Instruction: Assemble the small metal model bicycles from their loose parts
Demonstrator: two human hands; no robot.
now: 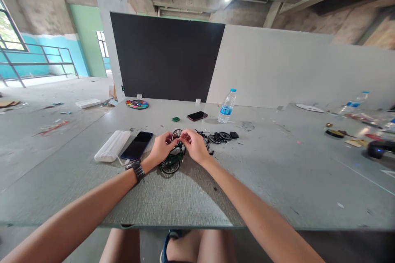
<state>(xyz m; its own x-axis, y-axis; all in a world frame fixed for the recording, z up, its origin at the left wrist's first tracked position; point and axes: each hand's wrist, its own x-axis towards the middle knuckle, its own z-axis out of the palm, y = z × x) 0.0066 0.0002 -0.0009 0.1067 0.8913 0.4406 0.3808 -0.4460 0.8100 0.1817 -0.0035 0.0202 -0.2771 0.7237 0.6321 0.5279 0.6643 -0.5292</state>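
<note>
A small model bicycle (171, 162) with a dark green frame and black spoked wheels lies on the grey table between my hands. My left hand (163, 146) is closed on its far wheel from the left, thumb and fingers pinched near the rim. From the right, my right hand (194, 144) pinches at the same wheel, its fingertips nearly meeting the left ones. Any small part between the fingertips is hidden. Just right of my right hand lie loose black wheels (219, 137) and other small dark parts, partly covered by the hand.
Left of my hands are a white power bank (112, 146) and a dark phone (137, 145). Farther back are a green block (175, 119), another phone (197, 116), a water bottle (227, 107) and a colourful palette (137, 104). A black-and-white partition (168, 57) stands behind the table.
</note>
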